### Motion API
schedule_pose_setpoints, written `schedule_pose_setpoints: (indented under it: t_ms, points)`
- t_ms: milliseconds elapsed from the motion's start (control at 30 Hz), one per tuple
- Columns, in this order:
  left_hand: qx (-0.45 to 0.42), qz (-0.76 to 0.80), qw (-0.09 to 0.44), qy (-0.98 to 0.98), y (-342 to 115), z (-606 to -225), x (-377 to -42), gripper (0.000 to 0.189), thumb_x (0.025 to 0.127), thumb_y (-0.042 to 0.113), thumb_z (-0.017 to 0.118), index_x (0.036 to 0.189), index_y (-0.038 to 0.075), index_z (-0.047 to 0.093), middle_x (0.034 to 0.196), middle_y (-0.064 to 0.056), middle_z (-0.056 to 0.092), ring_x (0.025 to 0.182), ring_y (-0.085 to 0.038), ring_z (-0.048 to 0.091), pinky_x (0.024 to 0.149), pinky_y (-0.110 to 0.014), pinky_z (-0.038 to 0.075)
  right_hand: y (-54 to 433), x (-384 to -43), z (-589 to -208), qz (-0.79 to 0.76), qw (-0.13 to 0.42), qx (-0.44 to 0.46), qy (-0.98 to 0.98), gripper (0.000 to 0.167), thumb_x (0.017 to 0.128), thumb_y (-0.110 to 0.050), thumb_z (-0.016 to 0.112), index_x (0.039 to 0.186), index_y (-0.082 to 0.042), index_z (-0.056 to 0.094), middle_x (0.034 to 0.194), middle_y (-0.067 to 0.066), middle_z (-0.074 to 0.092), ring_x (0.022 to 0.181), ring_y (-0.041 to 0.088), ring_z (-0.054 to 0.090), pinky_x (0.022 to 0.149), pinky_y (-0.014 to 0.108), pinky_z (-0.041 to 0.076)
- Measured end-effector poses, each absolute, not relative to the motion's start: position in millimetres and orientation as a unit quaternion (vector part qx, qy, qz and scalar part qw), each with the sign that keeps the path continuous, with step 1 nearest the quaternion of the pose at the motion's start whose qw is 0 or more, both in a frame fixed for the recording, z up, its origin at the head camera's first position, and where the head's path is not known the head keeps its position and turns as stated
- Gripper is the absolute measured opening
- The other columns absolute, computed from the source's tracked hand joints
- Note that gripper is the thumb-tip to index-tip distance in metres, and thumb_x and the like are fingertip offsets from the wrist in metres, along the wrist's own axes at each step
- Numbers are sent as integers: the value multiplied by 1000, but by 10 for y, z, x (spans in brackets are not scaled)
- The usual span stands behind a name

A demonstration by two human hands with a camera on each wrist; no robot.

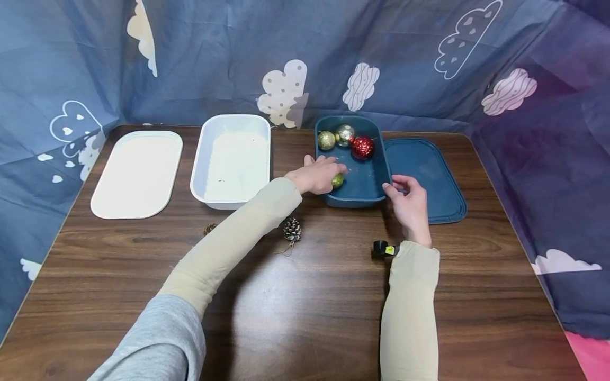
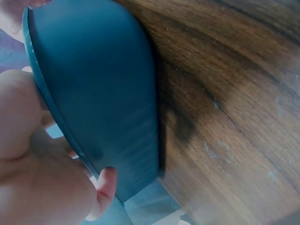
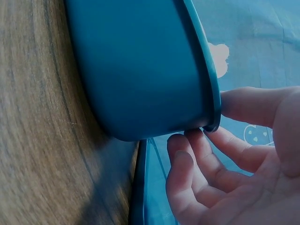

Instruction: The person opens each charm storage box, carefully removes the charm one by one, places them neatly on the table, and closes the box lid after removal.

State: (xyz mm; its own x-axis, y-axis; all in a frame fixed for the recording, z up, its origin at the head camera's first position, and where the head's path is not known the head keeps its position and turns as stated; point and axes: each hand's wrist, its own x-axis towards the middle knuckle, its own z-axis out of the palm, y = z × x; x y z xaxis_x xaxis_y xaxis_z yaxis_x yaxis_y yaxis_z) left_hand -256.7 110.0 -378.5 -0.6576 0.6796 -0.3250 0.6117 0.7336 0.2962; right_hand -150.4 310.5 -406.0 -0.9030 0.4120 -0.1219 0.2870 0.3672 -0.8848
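Observation:
A dark blue plastic box (image 1: 357,202) stands at the back right of centre. My left hand (image 1: 320,174) reaches over its near left corner, fingers curled down over a green glitter bauble (image 1: 338,181) inside. The left wrist view shows that hand (image 2: 44,178) across the rim with one finger outside the wall; the bauble is hidden there. My right hand (image 1: 411,207) pinches the box's right rim near the front corner, thumb on the rim and fingers beneath it (image 3: 211,173). Farther back in the box lie a gold glitter bauble (image 1: 326,140), a shiny gold bauble (image 1: 345,135) and a red bauble (image 1: 362,147).
A white box (image 1: 231,164) stands left of the blue one, with a white lid (image 1: 138,174) beyond it. The blue lid (image 1: 424,174) lies at the right. Two pine cones, one dark (image 1: 292,229) and one brown (image 1: 209,228), lie by my left forearm. A patterned curtain (image 1: 214,58) hangs behind the table.

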Motion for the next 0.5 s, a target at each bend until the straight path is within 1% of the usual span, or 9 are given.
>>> schedule_pose_setpoints:
  t_ms: [133,267,500]
  points:
    - [361,81,207,906,1091,-3790,-2579,55,93,9,53,144,27,44,151,-6,37,127,-25,38,98,-47,26,3102,-1510,-4057,522,60,-213,-824,46,95,-33,59,134,-8,52,110,-1,52,95,11,49,76,23,48]
    - [364,89,200,905,1078,-3793,-2577,54,93,9,55,143,25,44,148,-6,39,124,-26,38,97,-47,26,3103,-1509,-4056,522,60,-211,-824,47,95,-34,58,134,-8,52,109,-1,52,94,11,49,77,25,50]
    - [372,107,164,907,1039,-3790,-2563,46,94,21,60,139,25,50,139,-5,45,113,-27,38,94,-48,25,3114,-1497,-4060,520,57,-207,-827,47,96,-35,58,134,-8,52,109,-1,51,91,12,49,77,26,51]
